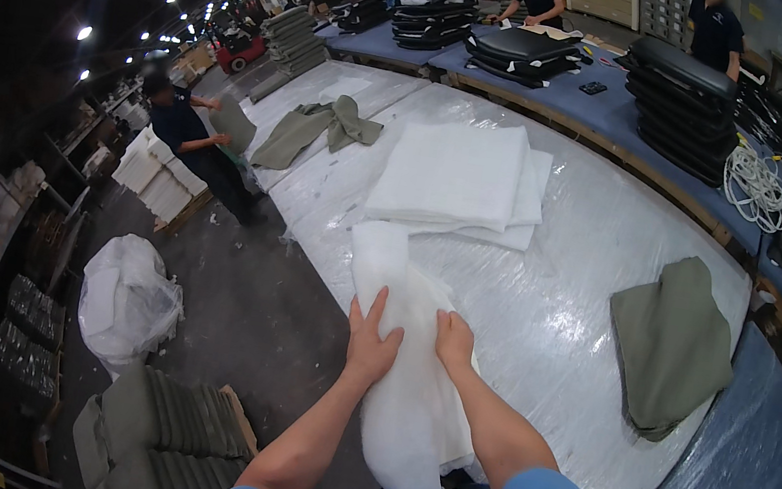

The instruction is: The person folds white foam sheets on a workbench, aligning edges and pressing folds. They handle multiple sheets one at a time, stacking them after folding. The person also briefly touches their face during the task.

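A long sheet of soft white batting [405,419] stretches in front of me, from the table edge back to my body, with its far end folded over. My left hand [372,341] lies on its left side, fingers and thumb spread apart. At the right edge of the batting my right hand [455,339] is closed, the fingers curled round the edge. Just beyond is a stack of folded white batting sheets [447,172] on the plastic-covered table [562,321]. A folded grey-green cloth cover [669,347] lies to the right.
Grey-green pieces [317,132] lie at the table's far left, near a standing co-worker [190,134]. Stacked grey-green covers [172,424] and a plastic-wrapped white bundle [128,296] are at left. A blue bench [631,129] behind bears black cushions [680,106] and coiled white rope [756,188]; two people stand there.
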### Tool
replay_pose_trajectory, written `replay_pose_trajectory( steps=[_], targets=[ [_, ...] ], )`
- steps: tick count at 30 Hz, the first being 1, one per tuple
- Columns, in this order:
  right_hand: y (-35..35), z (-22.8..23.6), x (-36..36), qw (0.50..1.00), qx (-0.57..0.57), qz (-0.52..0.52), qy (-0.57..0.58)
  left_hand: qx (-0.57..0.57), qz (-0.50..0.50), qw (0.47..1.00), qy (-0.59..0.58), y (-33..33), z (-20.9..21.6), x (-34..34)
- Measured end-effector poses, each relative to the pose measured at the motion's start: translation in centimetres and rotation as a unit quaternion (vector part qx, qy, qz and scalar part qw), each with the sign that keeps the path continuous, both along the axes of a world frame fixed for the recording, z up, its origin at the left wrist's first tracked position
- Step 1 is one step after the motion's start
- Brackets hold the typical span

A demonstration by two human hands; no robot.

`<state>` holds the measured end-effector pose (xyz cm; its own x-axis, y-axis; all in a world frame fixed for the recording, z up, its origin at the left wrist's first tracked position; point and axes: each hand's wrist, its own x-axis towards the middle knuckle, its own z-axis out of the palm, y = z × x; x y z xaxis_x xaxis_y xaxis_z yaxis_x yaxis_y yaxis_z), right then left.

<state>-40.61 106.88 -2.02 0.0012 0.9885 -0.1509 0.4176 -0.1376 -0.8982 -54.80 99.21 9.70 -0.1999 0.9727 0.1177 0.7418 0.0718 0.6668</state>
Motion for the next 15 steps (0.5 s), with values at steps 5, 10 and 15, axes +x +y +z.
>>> replay_pose_trajectory(
  steps=[5, 10, 15],
  targets=[
    [4.6, 5.6, -1.8, 0.990, 0.032, -0.016, 0.137, -0.004, -0.009, 1.000, 0.013, 0.7, 0.1, 1.2],
    [3.9, 7.7, -4.2, 0.999, 0.004, 0.022, 0.030, -0.015, 0.004, 1.000, 0.012, 0.9, 0.1, 1.9],
    [3.9, 7.1, -3.8, 0.997, 0.052, 0.023, 0.049, -0.090, -0.059, 0.993, -0.041, 4.0, 1.0, -2.9]
  ],
)
